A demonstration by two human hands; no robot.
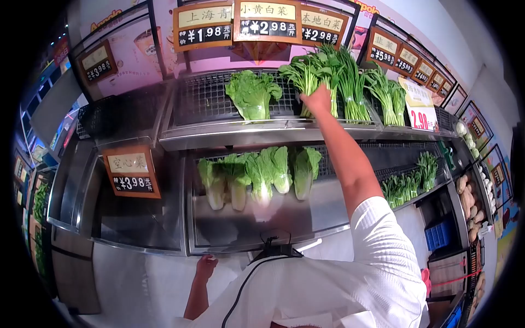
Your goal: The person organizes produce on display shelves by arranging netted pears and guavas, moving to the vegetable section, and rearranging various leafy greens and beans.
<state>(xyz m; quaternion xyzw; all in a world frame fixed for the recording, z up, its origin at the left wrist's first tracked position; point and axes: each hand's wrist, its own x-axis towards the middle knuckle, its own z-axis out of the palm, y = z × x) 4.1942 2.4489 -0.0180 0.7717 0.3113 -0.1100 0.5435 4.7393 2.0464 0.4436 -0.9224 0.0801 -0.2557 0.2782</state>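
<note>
My right hand (319, 101) is closed around the stems of a bunch of leafy greens (308, 76) on the upper shelf. Its fingers are partly hidden by the stalks. Just to the right stand thin green stalks like chives (353, 90). Farther left on the same shelf lies a head of lettuce-like greens (252, 94). My left hand (206, 266) hangs low in front of the lower shelf edge, fingers loosely curled, with nothing visible in it.
Several pale-stemmed cabbages (262, 177) lie on the lower metal shelf (224, 227). More leafy bunches (386, 94) stand at the upper right beside a price card (420, 106). A price sign (131, 171) stands at left. A blue crate (439, 236) sits below right.
</note>
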